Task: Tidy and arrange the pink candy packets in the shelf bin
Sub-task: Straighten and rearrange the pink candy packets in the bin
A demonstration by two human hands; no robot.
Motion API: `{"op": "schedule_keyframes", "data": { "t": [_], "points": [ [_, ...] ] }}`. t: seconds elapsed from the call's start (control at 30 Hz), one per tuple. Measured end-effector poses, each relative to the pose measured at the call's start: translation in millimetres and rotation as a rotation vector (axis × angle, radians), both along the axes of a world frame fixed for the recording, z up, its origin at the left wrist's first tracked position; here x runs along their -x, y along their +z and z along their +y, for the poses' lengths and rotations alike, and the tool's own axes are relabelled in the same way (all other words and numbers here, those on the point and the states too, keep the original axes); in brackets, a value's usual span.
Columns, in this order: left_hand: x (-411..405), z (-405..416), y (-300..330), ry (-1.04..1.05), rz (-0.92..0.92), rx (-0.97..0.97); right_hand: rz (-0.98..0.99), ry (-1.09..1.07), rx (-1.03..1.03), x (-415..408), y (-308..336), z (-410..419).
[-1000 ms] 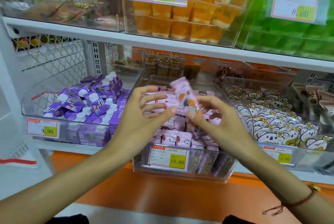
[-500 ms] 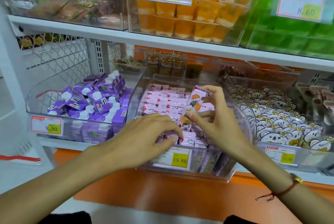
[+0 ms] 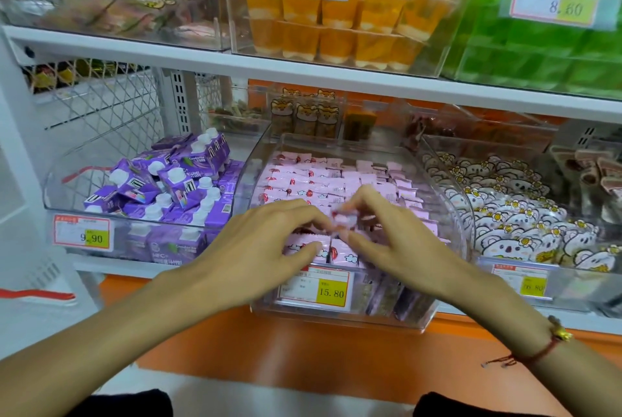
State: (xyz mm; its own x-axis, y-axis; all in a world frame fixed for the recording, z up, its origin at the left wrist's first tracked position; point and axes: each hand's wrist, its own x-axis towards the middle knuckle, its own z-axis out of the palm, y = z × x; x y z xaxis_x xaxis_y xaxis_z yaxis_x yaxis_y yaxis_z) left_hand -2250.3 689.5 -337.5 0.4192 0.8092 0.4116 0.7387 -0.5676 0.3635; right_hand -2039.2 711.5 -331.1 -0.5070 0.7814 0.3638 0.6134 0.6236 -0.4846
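Hands met over the clear shelf bin [image 3: 447, 181]: left hand [image 3: 266, 245] and right hand [image 3: 390, 245] together pinched one blurred pink candy packet [image 3: 343, 218] near its front edge. Setting it flat, aligned with the pink candy packets [image 3: 313, 181] in rows, would probably suit best.

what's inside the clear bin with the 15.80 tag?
The clear bin holds rows of pink candy packets. The left hand and right hand pinch one blurred packet and cover the front rows. Darker packets show below.
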Motion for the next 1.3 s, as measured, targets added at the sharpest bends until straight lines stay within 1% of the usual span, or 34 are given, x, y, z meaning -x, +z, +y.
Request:
{"op": "schedule_keyframes", "data": {
  "t": [0.07,0.1,0.27,0.3,0.37,0.43,0.47,0.53,0.63,0.7,0.77,0.9,0.97,1.03,1.1,1.17,1.23,1.3],
  "points": [
    [0.5,0.3,-0.2,0.021,-0.018,-0.03,-0.12,-0.073,-0.102,-1.3,-6.7,3.3],
    [0.6,0.3,-0.3,0.028,-0.011,-0.036,-0.154,-0.093,-0.109,-2.4,-7.7,4.4],
    [-2.2,3.0,-8.1,0.002,0.204,-0.03,-0.257,-0.07,-0.047,-6.0,-5.8,5.4],
    [-2.9,3.5,-9.2,-0.004,0.228,-0.029,-0.254,-0.056,-0.017,-6.8,-4.0,5.0],
    [-3.3,4.4,-9.3,0.004,0.229,-0.029,-0.158,-0.024,0.057,-7.9,0.5,5.8],
    [-3.5,5.8,-9.1,0.02,0.208,-0.044,-0.042,-0.086,0.058,-7.9,6.9,10.7],
    [-4.5,6.5,-9.6,0.032,0.201,-0.049,-0.042,-0.15,0.019,-7.1,10.3,14.8],
    [-8.0,7.8,-11.2,0.064,0.211,-0.038,-0.156,-0.234,-0.038,-3.5,16.4,24.6],
    [-15.7,9.5,-9.7,0.114,0.208,-0.024,-0.368,-0.23,0.016,6.3,20.3,34.8],
    [-20.5,11.9,-7.6,0.153,0.22,-0.051,-0.382,-0.238,0.016,11.7,19.3,38.9],
    [-24.5,15.2,-6.7,0.19,0.268,-0.082,-0.322,-0.253,0.007,14.6,19.2,42.0],
    [-26.6,18.8,-6.1,0.201,0.314,-0.058,-0.192,-0.194,0.158,16.1,18.6,43.2],
    [-25.8,19.1,-5.9,0.195,0.323,-0.054,-0.138,-0.151,0.172,15.9,15.8,41.3],
    [-25.0,18.8,-5.9,0.194,0.334,-0.055,-0.115,-0.162,0.136,15.8,10.1,39.7],
    [-24.9,18.2,-6.8,0.192,0.35,-0.062,-0.022,-0.184,0.105,15.7,5.7,37.0],
    [-24.0,17.6,-6.9,0.19,0.358,-0.074,0.145,-0.205,0.053,15.3,7.0,34.1],
    [-23.3,16.7,-6.5,0.19,0.348,-0.089,0.311,-0.243,-0.062,15.2,15.7,30.8],
    [-22.8,14.2,-5.6,0.18,0.3,-0.1,0.468,-0.276,-0.162,15.9,27.9,25.4]
  ]
}}
